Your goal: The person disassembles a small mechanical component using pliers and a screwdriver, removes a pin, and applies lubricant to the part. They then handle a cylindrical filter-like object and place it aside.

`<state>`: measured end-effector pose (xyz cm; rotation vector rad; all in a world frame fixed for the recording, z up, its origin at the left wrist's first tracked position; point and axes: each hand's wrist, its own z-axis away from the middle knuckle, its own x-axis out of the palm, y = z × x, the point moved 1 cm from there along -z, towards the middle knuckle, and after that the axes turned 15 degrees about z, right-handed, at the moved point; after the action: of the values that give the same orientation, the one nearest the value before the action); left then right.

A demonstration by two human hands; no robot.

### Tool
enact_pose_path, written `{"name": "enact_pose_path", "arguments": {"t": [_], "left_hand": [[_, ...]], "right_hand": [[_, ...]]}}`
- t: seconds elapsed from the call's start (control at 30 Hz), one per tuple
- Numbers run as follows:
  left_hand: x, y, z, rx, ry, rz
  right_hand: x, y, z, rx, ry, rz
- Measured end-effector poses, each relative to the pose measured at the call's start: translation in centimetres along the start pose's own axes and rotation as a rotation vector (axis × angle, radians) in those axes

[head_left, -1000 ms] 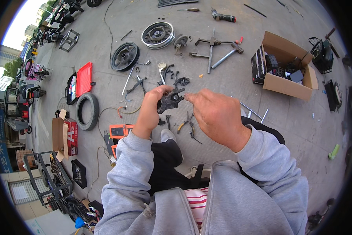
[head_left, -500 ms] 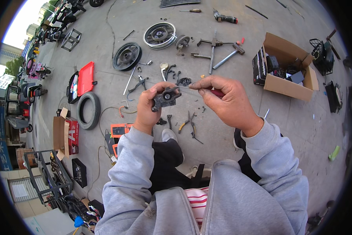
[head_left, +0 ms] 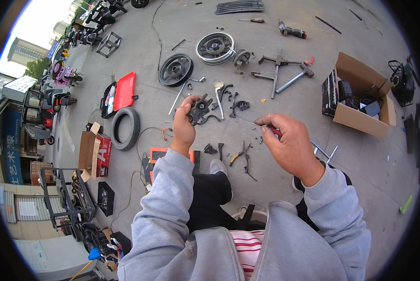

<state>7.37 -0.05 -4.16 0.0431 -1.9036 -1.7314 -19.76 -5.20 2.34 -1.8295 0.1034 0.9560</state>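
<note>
My left hand [head_left: 185, 126] is closed around a dark metal part [head_left: 200, 107] with a round bore, held up off the ground. Pinched in my right hand [head_left: 289, 143] is a thin-bladed screwdriver [head_left: 276, 132] with a red handle. Its slim shaft points left toward the metal part, with a gap between them. Beyond my hands lie a silver lever-like tool [head_left: 219, 97] and a black bracket-like piece [head_left: 240, 106]. Yellow-handled pliers [head_left: 239, 158] rest on the ground between my forearms, beside small black parts [head_left: 220, 151].
Farther out lie two wheel rims [head_left: 175, 70], a drill [head_left: 292, 31], a hammer [head_left: 301, 74] and a steel frame tool [head_left: 276, 70]. A tyre [head_left: 125, 129], a red toolbox [head_left: 124, 92] and a carton [head_left: 89, 152] stand left. An open cardboard box [head_left: 359, 114] holds parts at right.
My hands have moved apart: the screwdriver tip has drawn back from the metal part. The part is turned differently in my left hand. The whole view has shifted, so ground objects appear farther right.
</note>
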Motion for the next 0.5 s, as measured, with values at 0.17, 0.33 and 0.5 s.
{"name": "enact_pose_path", "arguments": {"t": [0.17,0.33,0.5], "left_hand": [[-1.7,-0.1,-0.5,0.036,0.055,-0.039],[-2.3,0.2,-0.6,0.051,0.072,-0.016],[-2.6,0.4,-0.6,0.041,0.059,-0.005]], "right_hand": [[0.0,0.0,0.5,-0.043,-0.085,0.172],[0.5,0.7,1.0,-0.104,-0.296,0.52],[0.8,0.9,1.4,-0.161,-0.329,0.582]]}}
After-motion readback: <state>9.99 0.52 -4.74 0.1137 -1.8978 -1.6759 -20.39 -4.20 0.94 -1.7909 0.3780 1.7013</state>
